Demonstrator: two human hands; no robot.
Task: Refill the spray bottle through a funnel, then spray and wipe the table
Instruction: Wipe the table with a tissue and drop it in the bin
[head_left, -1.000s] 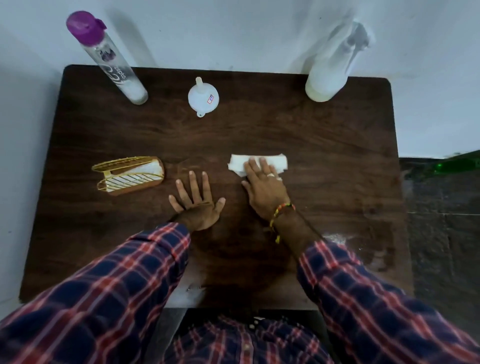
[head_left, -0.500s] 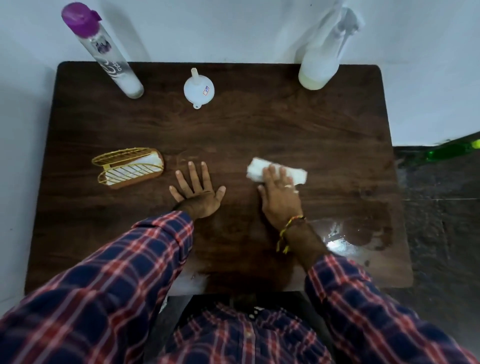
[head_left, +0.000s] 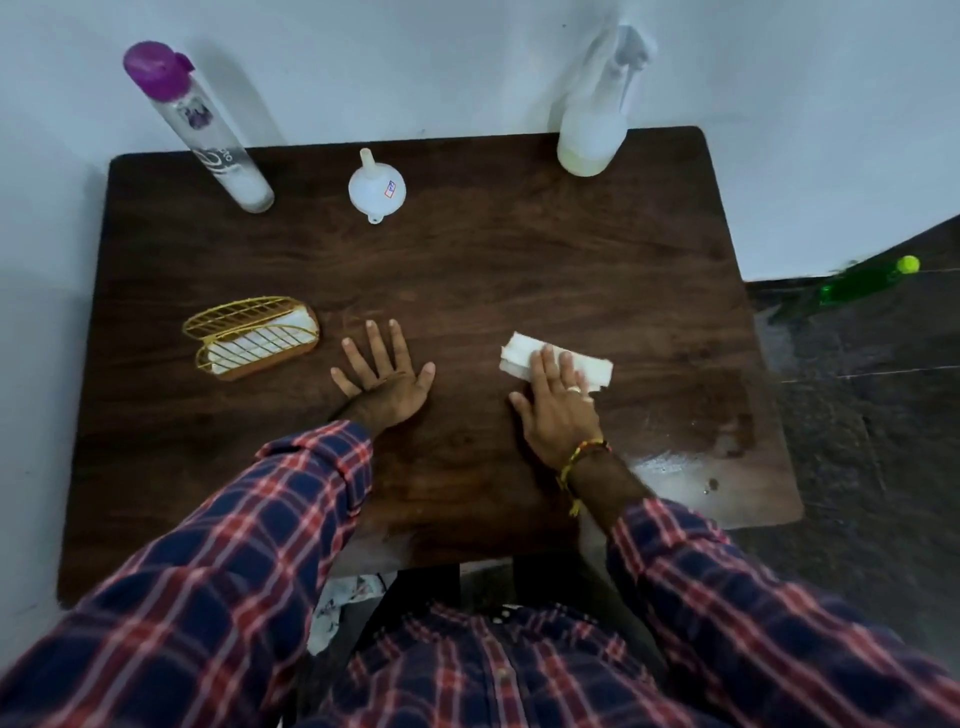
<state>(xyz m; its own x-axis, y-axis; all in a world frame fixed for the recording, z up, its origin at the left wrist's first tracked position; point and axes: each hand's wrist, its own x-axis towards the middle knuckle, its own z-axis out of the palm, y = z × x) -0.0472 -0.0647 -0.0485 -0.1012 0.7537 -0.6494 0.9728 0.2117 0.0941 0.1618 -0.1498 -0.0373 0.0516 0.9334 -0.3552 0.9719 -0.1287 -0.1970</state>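
Right hand (head_left: 558, 410): I see it lying flat on the folded white tissue (head_left: 555, 361), fingers straight and pressed close together on top of it; the middle of the tissue is covered by them, only its two ends show.
Left hand (head_left: 385, 375): palm down on the bare wood table (head_left: 493, 270), fingers spread apart, holding nothing.
Tissue position: right of centre on the table, well apart from the left hand.
Spray bottle (head_left: 597, 119): stands at the far right corner; its pale trigger head blends into the white wall and I can barely trace its outline.
Funnel (head_left: 376, 188): white, at the far edge between the two bottles, spout pointing away from me; a small sticker on it is too small to read.
Purple-capped bottle (head_left: 200, 127): far left, label lettering blurred.
Gold wire holder (head_left: 252, 335): left side, white sheets inside, partly screened by the wires.
Wet patch (head_left: 685, 457): shiny area near the right near corner, edges hard to define.
Green bottle (head_left: 867, 280): on the dark floor to the right, smeared and indistinct.
Plaid sleeves (head_left: 208, 597): they cover the near table edge and run out of frame.
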